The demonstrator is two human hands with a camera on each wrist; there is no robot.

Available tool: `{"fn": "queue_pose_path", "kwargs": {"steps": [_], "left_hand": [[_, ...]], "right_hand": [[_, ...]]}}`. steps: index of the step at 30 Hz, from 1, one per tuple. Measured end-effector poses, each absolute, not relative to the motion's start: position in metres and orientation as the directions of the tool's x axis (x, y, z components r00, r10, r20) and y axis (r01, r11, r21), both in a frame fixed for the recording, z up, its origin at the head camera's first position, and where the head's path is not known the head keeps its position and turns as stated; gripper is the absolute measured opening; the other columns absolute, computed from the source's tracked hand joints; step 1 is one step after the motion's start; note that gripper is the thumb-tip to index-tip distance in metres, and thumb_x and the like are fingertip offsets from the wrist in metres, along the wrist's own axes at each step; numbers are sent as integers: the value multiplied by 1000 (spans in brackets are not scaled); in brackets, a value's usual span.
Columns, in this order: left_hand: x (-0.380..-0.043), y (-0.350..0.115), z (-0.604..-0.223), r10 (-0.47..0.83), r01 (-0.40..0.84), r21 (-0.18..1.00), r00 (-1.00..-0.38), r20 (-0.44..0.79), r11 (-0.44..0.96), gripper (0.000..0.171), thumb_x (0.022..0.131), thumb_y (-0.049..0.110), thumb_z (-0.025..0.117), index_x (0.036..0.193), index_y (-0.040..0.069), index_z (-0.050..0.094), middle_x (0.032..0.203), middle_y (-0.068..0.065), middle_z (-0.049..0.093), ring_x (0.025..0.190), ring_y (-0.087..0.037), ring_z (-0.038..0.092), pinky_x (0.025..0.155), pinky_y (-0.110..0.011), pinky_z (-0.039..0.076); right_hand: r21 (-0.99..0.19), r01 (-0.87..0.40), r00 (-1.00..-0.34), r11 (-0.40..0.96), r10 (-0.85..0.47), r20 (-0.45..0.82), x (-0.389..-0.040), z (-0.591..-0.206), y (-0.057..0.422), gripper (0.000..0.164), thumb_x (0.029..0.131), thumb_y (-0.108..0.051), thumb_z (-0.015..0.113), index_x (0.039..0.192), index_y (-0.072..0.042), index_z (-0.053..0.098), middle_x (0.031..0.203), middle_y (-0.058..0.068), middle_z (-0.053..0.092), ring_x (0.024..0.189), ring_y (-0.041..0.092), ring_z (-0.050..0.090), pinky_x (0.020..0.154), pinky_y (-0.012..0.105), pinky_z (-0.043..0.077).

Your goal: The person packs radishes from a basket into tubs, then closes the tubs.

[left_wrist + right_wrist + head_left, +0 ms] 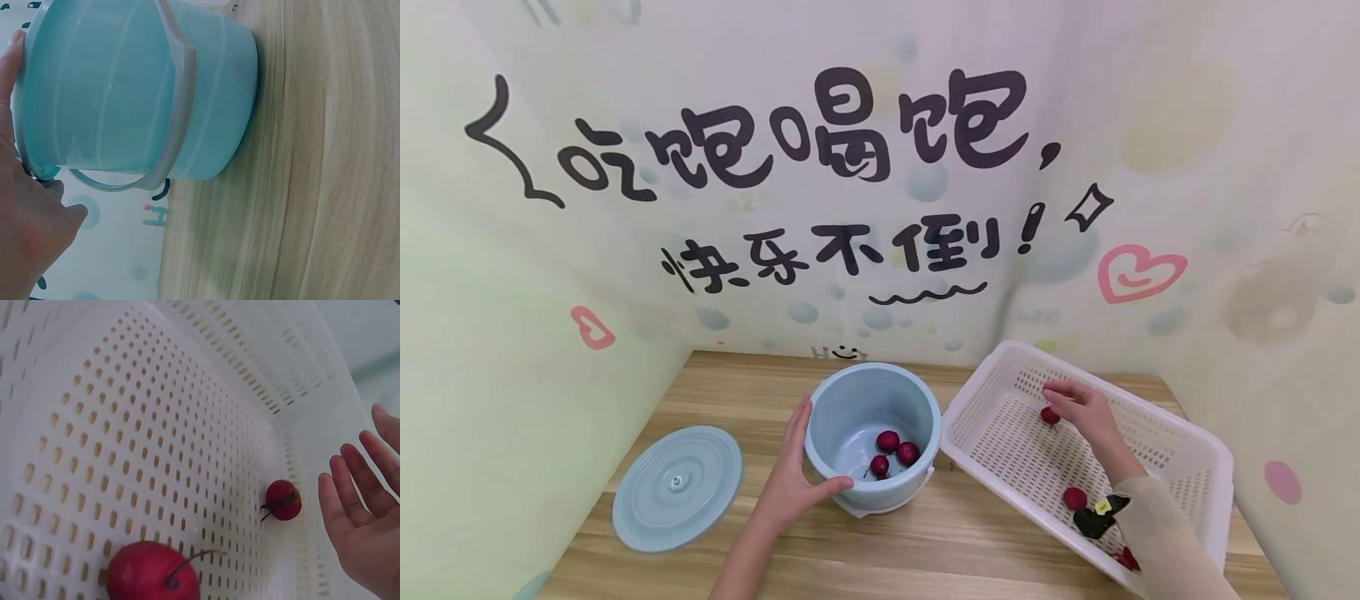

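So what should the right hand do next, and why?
Maybe lower the right grip a little and gently pinch the small red ball nearest it. Its fingers look open and close to that ball, which sits in the white basket. Three similar red balls are in the blue bucket.

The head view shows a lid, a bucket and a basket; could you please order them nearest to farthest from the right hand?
1. White basket, under the right hand.
2. Blue bucket, left of the basket.
3. Blue lid, at far left.
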State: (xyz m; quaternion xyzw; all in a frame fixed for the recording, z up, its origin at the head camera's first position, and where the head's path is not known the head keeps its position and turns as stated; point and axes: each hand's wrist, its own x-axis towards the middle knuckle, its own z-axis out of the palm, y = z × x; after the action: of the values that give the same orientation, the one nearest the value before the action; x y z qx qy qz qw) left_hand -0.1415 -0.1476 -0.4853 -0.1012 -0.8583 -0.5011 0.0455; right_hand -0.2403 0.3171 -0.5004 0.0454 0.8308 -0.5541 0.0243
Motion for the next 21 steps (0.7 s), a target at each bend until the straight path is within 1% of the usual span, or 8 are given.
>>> {"fn": "queue_pose_path", "kwargs": {"steps": [3,7,10,13,16,18,19,21], "left_hand": [[-141,-147,-485,123,208,854,-978,170,477,123,71,36,90,161,17,10,169,-7,8,153,-41,16,116,-67,26],[-141,-147,-484,121,207,856,-978,169,474,123,70,35,90,161,16,10,169,-8,7,153,-42,16,116,-68,27],[-140,-147,-484,121,205,856,-979,167,474,123,70,35,90,162,16,10,169,-9,7,153,-42,16,115,-69,27],[-140,-146,-483,116,192,858,-981,155,477,123,70,35,90,161,16,10,169,-8,7,154,-41,15,116,-68,26],[-140,-145,-482,110,176,865,-984,141,470,122,70,34,91,161,17,11,169,-7,7,154,-39,15,116,-67,26],[-140,-145,-481,109,169,868,-985,133,467,122,70,34,90,161,17,11,169,-7,7,154,-39,14,117,-67,26],[-140,-144,-481,108,167,868,-985,131,467,122,71,34,90,161,17,11,169,-7,7,154,-39,14,117,-66,26],[-140,-144,-480,109,164,868,-986,128,468,122,71,34,90,161,17,10,169,-8,7,154,-39,14,117,-66,25]], "right_hand": [[-897,111,-994,429,63,-92,-241,-505,321,57,98,-40,62,138,0,54,110,-16,64,93,-13,58,87,12,51],[-865,125,-992,486,91,-92,-242,-513,325,57,98,-42,61,138,-2,56,117,-9,67,93,-16,51,87,14,45],[-861,132,-990,491,98,-96,-243,-518,328,57,98,-43,60,137,-1,57,120,-5,68,92,-18,49,86,13,45],[-855,113,-993,506,73,-88,-243,-524,330,54,100,-39,59,136,1,57,124,4,69,91,-19,48,82,8,45],[-840,70,-998,538,44,-55,-243,-527,330,44,102,-28,57,133,4,59,129,20,65,90,-18,49,79,6,45],[-823,42,-999,566,36,-27,-242,-528,330,37,102,-18,56,130,6,60,130,26,63,93,-12,54,78,7,44],[-815,36,-999,578,38,-18,-241,-528,329,34,101,-13,57,128,7,61,129,28,63,95,-6,58,78,8,45],[-792,30,-999,610,38,-9,-241,-528,328,31,98,-7,59,125,8,62,125,29,64,100,9,64,78,12,47]]}}
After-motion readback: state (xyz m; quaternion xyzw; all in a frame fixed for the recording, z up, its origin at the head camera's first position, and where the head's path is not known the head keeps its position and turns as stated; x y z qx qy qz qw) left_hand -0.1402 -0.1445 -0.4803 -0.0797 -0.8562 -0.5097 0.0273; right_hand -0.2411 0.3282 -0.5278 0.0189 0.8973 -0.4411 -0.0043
